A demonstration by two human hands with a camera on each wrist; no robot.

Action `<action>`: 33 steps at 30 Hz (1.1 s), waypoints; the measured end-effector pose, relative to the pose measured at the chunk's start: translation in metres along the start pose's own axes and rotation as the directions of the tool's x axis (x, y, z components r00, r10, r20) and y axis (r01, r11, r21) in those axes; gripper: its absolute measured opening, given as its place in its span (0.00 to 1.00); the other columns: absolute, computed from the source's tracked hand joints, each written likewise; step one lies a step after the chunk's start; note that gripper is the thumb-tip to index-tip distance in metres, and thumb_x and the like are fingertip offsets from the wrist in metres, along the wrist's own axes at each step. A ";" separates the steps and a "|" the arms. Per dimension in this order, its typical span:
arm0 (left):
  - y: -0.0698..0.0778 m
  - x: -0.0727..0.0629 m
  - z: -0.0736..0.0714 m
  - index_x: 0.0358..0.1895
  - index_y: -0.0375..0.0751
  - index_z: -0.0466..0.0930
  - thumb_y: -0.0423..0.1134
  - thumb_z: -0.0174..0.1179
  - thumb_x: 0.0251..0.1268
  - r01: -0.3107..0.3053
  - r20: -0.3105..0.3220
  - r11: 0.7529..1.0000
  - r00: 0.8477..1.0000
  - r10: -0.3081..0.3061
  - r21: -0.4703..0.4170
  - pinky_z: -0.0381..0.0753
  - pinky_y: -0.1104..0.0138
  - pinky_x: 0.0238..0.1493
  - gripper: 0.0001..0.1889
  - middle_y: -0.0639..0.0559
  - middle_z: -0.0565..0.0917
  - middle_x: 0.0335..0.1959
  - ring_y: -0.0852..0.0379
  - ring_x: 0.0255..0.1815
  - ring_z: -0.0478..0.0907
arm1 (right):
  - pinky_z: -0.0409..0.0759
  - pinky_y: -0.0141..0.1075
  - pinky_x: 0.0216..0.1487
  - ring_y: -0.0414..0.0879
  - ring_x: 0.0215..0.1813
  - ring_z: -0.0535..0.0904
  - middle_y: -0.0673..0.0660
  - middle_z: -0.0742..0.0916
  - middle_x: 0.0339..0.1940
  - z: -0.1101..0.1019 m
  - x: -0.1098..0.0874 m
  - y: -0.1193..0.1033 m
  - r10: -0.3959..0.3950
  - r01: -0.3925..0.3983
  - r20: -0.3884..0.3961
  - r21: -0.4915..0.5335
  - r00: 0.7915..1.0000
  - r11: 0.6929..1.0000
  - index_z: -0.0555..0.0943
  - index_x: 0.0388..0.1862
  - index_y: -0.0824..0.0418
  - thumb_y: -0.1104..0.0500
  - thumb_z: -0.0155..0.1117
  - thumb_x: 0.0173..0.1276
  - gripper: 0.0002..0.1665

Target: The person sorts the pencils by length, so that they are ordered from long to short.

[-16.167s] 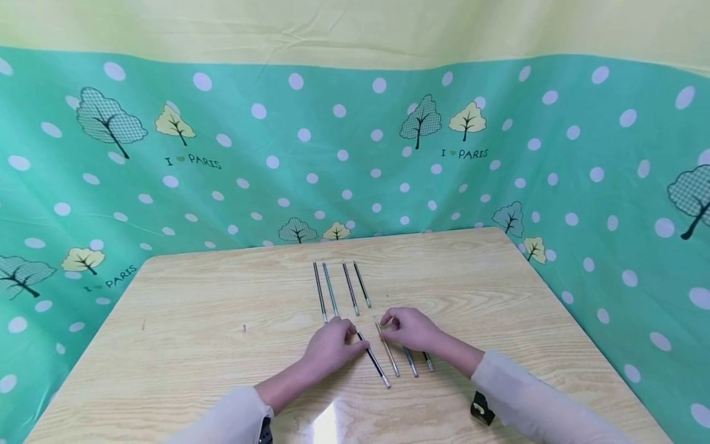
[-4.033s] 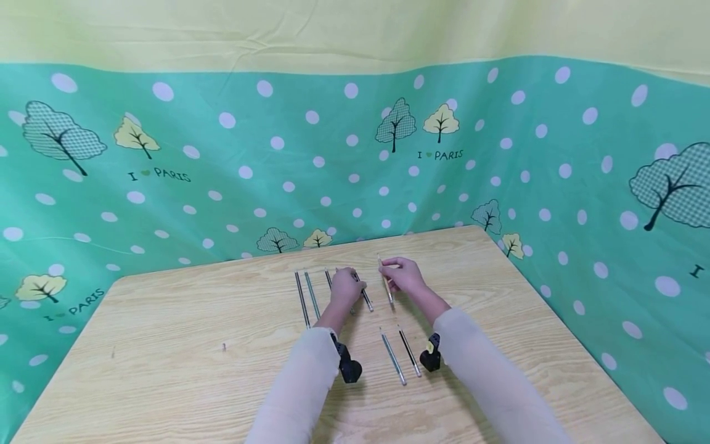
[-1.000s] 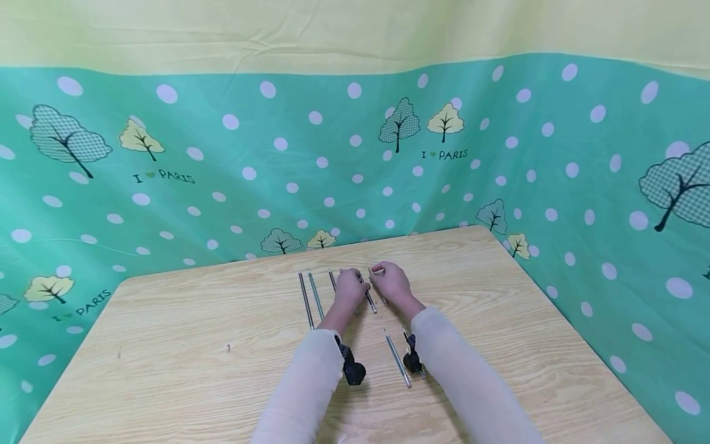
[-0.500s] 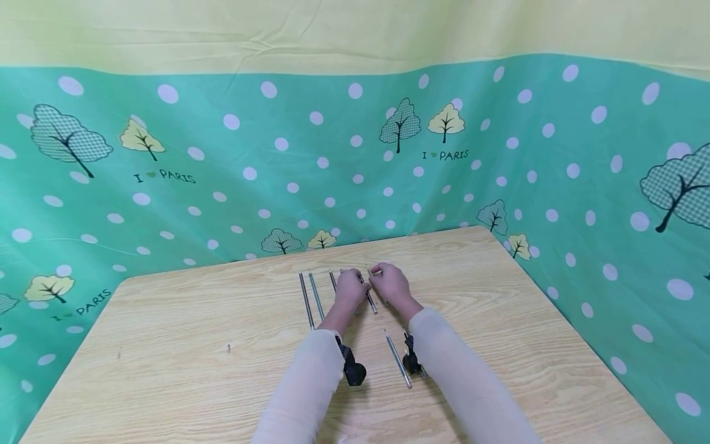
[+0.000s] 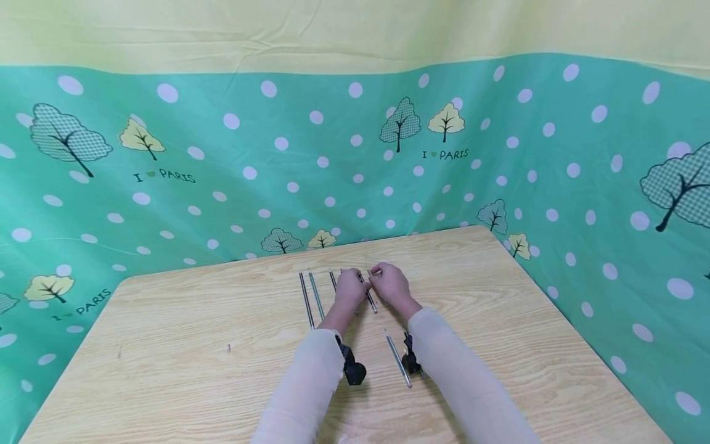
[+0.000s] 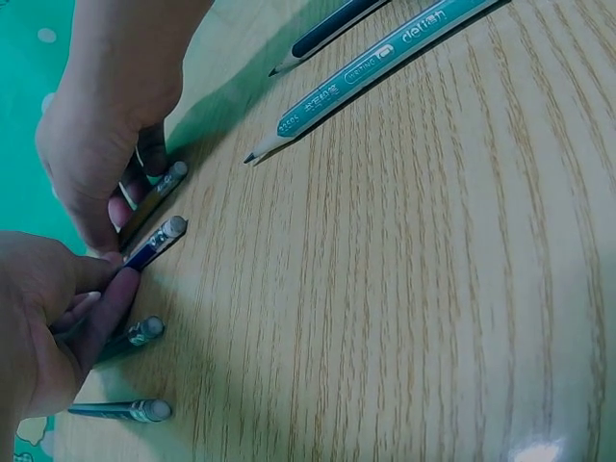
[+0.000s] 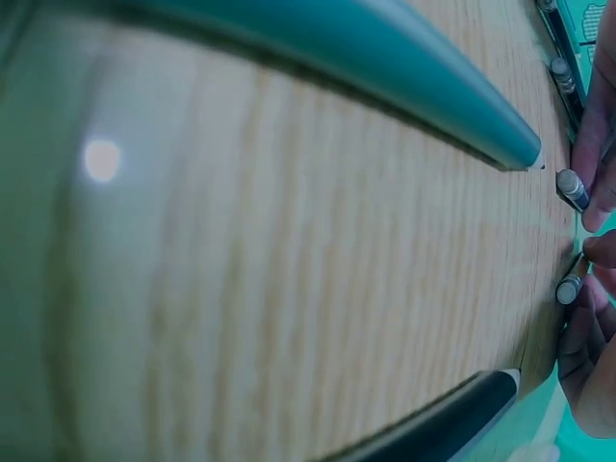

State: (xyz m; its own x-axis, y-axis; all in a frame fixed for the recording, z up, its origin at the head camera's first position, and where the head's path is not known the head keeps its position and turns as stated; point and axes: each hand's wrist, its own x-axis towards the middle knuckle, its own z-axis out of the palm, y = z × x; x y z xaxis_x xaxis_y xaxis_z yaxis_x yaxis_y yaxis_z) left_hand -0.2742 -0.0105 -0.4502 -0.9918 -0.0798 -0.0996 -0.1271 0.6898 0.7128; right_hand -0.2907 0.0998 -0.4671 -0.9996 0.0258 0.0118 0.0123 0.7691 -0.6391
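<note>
In the head view, my left hand [image 5: 349, 290] lies over a row of pencils at the back middle of the table. Its thumb and finger pinch a dark blue pencil [image 6: 146, 252] with a white eraser. Close to the right, my right hand [image 5: 391, 285] holds a gold wood-coloured pencil [image 7: 575, 274] at the row's right end. The left hand partly hides nearby pencils, though two eraser ends show in the left wrist view. A dark pencil [image 5: 306, 300] and a teal pencil [image 5: 315, 295] lie left of it.
Nearer the front lie a teal pencil [image 5: 397, 357] and a dark pencil [image 7: 452, 419], mostly covered by the right wrist camera in the head view. A tiny scrap [image 5: 228, 348] rests on the wooden table [image 5: 183, 370]. Polka-dot curtain [image 5: 344, 154] hangs behind.
Since the earliest frame, the dark blue and gold pencils have gone from the front group to the back row. The gold one then shifted left. Almost nothing moves during the last second.
</note>
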 end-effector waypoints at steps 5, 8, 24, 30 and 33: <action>0.000 -0.002 -0.001 0.57 0.30 0.74 0.36 0.62 0.60 -0.013 0.003 1.000 1.000 0.013 -0.005 0.82 0.64 0.39 0.22 0.37 0.81 0.50 0.49 0.43 0.79 | 0.80 0.38 0.39 0.47 0.42 0.81 0.54 0.86 0.45 -0.003 -0.003 -0.002 -0.003 0.003 -0.007 -0.005 1.000 1.000 0.81 0.47 0.56 0.54 0.59 0.64 0.14; 0.001 -0.003 -0.001 0.57 0.29 0.73 0.35 0.61 0.60 -0.023 0.007 1.000 1.000 0.023 -0.014 0.81 0.67 0.31 0.22 0.37 0.82 0.43 0.51 0.34 0.79 | 0.80 0.40 0.41 0.48 0.43 0.81 0.55 0.86 0.45 -0.006 -0.005 -0.003 -0.009 0.009 -0.014 0.003 1.000 1.000 0.81 0.47 0.58 0.54 0.59 0.64 0.15; 0.001 -0.005 -0.002 0.47 0.30 0.78 0.38 0.60 0.62 -0.004 0.018 1.000 1.000 0.004 -0.009 0.80 0.65 0.28 0.15 0.39 0.82 0.38 0.50 0.33 0.78 | 0.80 0.38 0.40 0.46 0.38 0.80 0.56 0.85 0.38 -0.023 -0.008 0.005 0.035 -0.038 0.042 0.083 0.999 0.996 0.79 0.49 0.57 0.50 0.57 0.65 0.18; 0.001 -0.007 -0.003 0.46 0.32 0.78 0.44 0.60 0.62 0.001 -0.002 0.999 1.000 -0.001 -0.047 0.77 0.67 0.28 0.17 0.43 0.80 0.36 0.53 0.32 0.76 | 0.81 0.40 0.42 0.48 0.41 0.80 0.58 0.85 0.42 -0.031 -0.011 0.008 -0.003 -0.001 0.066 0.062 0.998 0.998 0.79 0.49 0.60 0.51 0.58 0.66 0.18; 0.002 -0.008 -0.002 0.50 0.32 0.77 0.44 0.60 0.62 -0.017 -0.009 0.998 1.000 0.017 -0.064 0.81 0.64 0.35 0.19 0.41 0.82 0.43 0.50 0.39 0.78 | 0.81 0.40 0.44 0.49 0.43 0.80 0.59 0.84 0.44 -0.036 -0.013 0.009 -0.023 0.018 0.080 0.056 0.997 0.998 0.79 0.49 0.61 0.53 0.58 0.66 0.17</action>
State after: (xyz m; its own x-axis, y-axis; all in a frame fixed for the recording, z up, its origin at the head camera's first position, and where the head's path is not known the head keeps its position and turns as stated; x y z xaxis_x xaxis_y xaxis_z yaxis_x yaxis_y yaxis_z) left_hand -0.2668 -0.0102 -0.4465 -0.9939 -0.0746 -0.0814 -0.1103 0.6434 0.7575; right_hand -0.2767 0.1296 -0.4458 -0.9985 -0.0425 -0.0351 -0.0073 0.7327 -0.6805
